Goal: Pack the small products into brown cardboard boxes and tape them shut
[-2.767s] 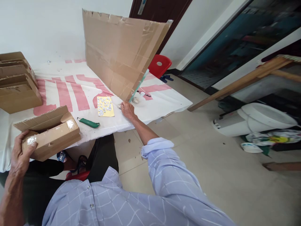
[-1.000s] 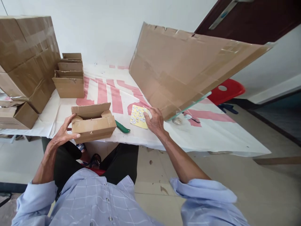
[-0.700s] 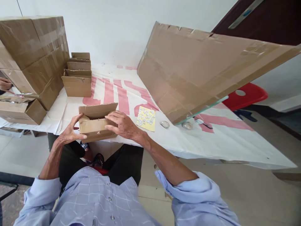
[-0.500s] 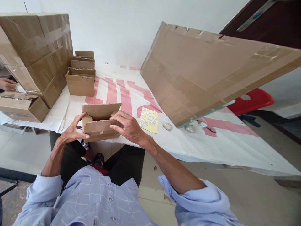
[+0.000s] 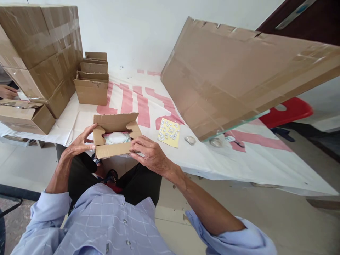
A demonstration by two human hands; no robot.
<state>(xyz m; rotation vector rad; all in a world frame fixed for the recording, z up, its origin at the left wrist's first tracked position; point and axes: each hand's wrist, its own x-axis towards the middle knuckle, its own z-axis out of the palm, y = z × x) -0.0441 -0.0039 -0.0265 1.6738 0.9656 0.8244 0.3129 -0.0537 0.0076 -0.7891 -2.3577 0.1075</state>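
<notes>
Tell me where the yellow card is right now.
In the head view, the yellow card lies on the white tablecloth, to the right of the open cardboard box and just left of a clear round item.

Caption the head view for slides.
Left hand and right hand grip an open brown cardboard box, white round shape inside.

We observe a light blue shirt (image 5: 106,212) with white grid lines, small buttons (image 5: 124,221) down the front, sleeves (image 5: 51,207) rolled up, and plain dark trousers (image 5: 140,180).
</notes>
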